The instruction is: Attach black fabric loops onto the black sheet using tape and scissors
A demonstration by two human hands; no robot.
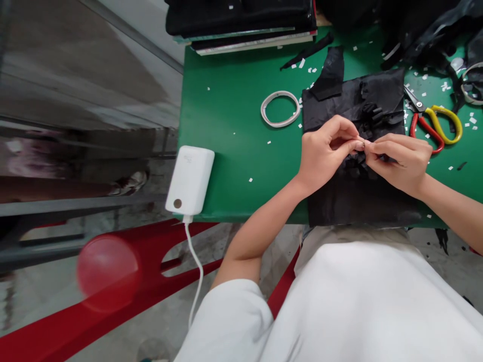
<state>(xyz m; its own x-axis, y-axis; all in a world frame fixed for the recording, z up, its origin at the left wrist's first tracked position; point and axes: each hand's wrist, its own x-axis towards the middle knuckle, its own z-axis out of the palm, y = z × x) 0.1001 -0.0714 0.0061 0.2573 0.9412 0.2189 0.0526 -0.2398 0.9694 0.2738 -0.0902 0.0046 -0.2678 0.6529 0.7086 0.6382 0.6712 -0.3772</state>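
where the green table top (234,166) ends at its near edge, the flat black sheet of thin fabric (354,201) lies right up to that edge, right of the frame's centre. the white rectangular power bank (189,179) overhangs the table's left edge, its white cable (196,266) dropping below. the widest bare room is the green stretch between the power bank and the sheet; the right side is crowded.

two hands work over the middle of the sheet. the left hand (326,151) and the right hand (400,161) meet fingertip to fingertip, thumbs and forefingers pinched narrow on one tiny pale piece (364,145), too small to tell what it is. the other fingers curl loosely.

there is one pale grey loop of tape (279,108), just left of the sheet's upper corner, apart from it. one pair of scissors with red and yellow handles (433,123) lies just right of the sheet, near the right hand. a cluster of small black folded pieces (375,113) sits on the sheet just above the fingertips. many small white paper scraps (302,64) dot the green. one stack of black sheets (241,20) fills the upper edge, and a heap of black material (426,30) closes the upper right corner. a red frame (124,301) runs below the table at lower left.
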